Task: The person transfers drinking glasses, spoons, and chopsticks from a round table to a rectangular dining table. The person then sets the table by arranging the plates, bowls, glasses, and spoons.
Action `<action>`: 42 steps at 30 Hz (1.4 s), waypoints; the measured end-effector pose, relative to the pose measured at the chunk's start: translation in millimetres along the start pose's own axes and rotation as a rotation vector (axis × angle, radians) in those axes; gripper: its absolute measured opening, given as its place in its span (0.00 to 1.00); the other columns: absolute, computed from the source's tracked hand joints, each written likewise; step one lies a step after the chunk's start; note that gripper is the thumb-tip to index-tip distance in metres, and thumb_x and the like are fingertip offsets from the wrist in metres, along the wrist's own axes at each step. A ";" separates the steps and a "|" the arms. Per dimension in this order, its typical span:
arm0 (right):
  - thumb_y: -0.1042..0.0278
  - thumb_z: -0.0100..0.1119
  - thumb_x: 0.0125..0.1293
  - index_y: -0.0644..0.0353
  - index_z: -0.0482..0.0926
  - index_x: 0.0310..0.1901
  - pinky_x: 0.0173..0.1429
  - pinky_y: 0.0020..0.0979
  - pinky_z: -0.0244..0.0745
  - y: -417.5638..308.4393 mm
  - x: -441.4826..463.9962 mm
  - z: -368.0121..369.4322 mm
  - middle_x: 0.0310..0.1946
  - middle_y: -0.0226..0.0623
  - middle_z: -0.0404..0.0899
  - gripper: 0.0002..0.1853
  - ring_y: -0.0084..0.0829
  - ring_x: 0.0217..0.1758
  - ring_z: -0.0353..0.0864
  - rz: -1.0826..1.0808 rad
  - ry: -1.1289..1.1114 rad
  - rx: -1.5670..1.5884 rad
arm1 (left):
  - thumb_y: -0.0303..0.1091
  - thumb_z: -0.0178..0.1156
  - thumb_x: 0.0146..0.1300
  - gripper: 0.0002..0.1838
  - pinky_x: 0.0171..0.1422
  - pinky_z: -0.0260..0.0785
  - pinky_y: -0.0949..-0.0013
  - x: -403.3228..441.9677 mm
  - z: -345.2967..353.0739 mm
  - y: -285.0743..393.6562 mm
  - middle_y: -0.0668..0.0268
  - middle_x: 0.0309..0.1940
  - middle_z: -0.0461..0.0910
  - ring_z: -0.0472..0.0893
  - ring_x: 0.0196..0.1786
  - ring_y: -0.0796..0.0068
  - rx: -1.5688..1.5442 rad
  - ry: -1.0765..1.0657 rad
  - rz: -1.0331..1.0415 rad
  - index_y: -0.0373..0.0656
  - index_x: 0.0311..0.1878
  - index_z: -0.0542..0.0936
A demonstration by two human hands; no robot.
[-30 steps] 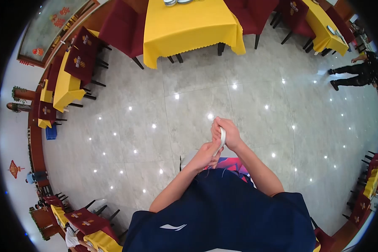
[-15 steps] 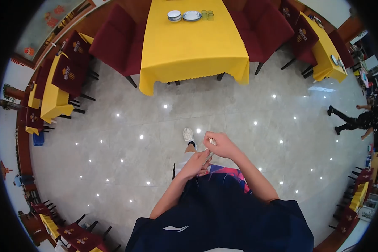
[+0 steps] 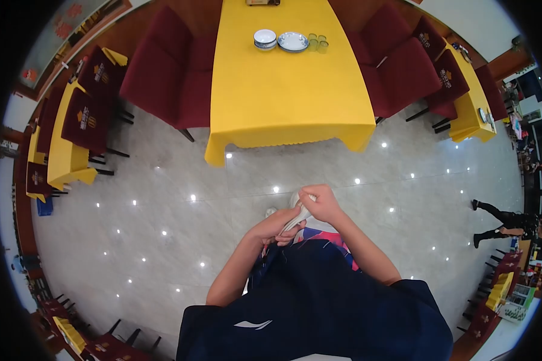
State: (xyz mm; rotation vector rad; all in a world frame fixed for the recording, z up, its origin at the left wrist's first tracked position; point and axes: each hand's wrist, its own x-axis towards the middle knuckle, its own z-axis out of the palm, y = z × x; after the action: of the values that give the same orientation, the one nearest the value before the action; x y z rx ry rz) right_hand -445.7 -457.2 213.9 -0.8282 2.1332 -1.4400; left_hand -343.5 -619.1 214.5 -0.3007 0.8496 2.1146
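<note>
Both hands closed on a white bundle, short of the yellow desk

A thin, layered white bundle (image 3: pixel 296 221) is held up in front of the wearer's navy shirt (image 3: pixel 343 301), over the tiled floor (image 3: pixel 162 204) on the near side of the yellow desk (image 3: pixel 289 90) and well apart from its hanging cloth edge. The right hand (image 3: pixel 320 203) has a narrow grip, its fingers folded around the end of the bundle nearer the desk. The left hand (image 3: pixel 282 224) also grips it narrowly, wrapped around the part farther from the desk. The two hands are close together; what the bundle is made of cannot be told.

On the desk, toward its far end, stand a stack of bowls (image 3: pixel 265 40), a patterned plate (image 3: pixel 293 42) just to its right, and some green-tinted glasses (image 3: pixel 318 43) beside the plate. Dark red chairs flank the desk, a left chair (image 3: pixel 168 72) and a right chair (image 3: pixel 400 78). Well to the right of the desk, nearer the wearer, another person (image 3: pixel 494 213) in dark trousers stands with legs apart.
</note>
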 end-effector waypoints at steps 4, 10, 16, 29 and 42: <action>0.66 0.53 0.65 0.67 0.73 0.27 0.28 0.34 0.63 39.5 49.0 -10.2 0.16 0.44 0.68 0.13 0.31 0.19 0.66 0.114 0.104 0.145 | 0.55 0.40 0.75 0.28 0.13 0.51 0.79 34.2 -27.6 49.8 0.76 0.11 0.61 0.57 0.09 0.86 0.153 0.156 0.105 0.37 0.40 0.76; 0.65 0.53 0.67 0.66 0.75 0.29 0.29 0.32 0.65 87.0 159.9 -61.0 0.16 0.35 0.69 0.13 0.23 0.22 0.70 0.224 0.216 0.239 | 0.52 0.45 0.74 0.22 0.15 0.41 0.78 93.2 -89.3 144.5 0.78 0.12 0.57 0.52 0.12 0.88 0.168 0.309 0.024 0.41 0.36 0.72; 0.60 0.56 0.67 0.60 0.76 0.34 0.27 0.30 0.70 68.5 275.5 -159.4 0.21 0.37 0.73 0.11 0.26 0.21 0.76 0.019 0.033 0.087 | 0.52 0.47 0.73 0.21 0.16 0.40 0.79 143.6 -122.7 288.1 0.80 0.13 0.56 0.52 0.14 0.89 0.138 0.205 -0.110 0.43 0.34 0.71; 0.44 0.60 0.61 0.62 0.75 0.41 0.36 0.43 0.76 98.0 403.5 -195.1 0.29 0.47 0.80 0.25 0.47 0.32 0.82 -0.154 -0.600 -0.283 | 0.49 0.48 0.73 0.20 0.18 0.40 0.78 201.8 -207.7 439.5 0.81 0.14 0.54 0.50 0.15 0.89 0.454 0.087 -0.471 0.43 0.32 0.73; 0.47 0.59 0.63 0.64 0.71 0.38 0.32 0.47 0.76 203.7 507.4 -116.9 0.22 0.53 0.78 0.23 0.53 0.27 0.81 0.190 -0.075 -0.430 | 0.49 0.46 0.72 0.21 0.28 0.63 0.76 233.5 -348.8 481.3 0.68 0.22 0.74 0.70 0.22 0.82 0.662 0.956 0.219 0.43 0.49 0.78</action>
State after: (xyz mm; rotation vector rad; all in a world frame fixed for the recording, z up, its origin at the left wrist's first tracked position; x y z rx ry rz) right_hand -937.8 -669.9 55.0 -0.7830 2.4256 -0.8545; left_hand -887.9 -919.8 69.3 -0.9100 2.1363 1.6772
